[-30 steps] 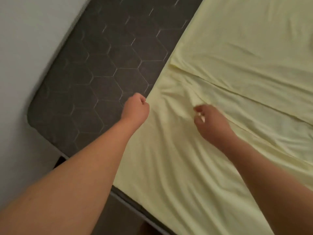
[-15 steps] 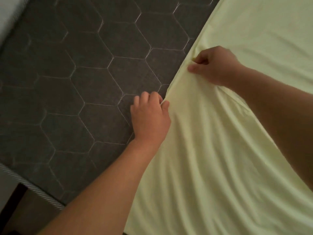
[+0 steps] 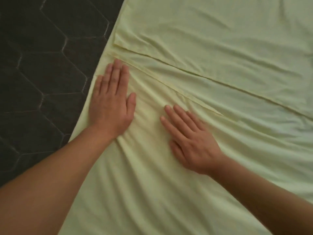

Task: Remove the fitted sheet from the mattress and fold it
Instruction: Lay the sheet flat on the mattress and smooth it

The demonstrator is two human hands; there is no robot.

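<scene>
Both hands now lie flat with straight fingers on the yellow fitted sheet (image 3: 203, 48), the left hand (image 3: 111, 102) by its edge and the right hand (image 3: 191, 139) just beside a fold seam; half a second ago they pinched that edge. Smoothing has begun, I judge. Bare dark mattress (image 3: 42, 73) leaves room leftward.

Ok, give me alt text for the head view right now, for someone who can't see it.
Both hands lie flat, fingers straight, on a pale yellow sheet spread over a dark hexagon-quilted mattress. The left hand presses near the sheet's left edge; the right hand rests beside it on wrinkled fabric. A folded edge runs diagonally beyond the fingers.
</scene>
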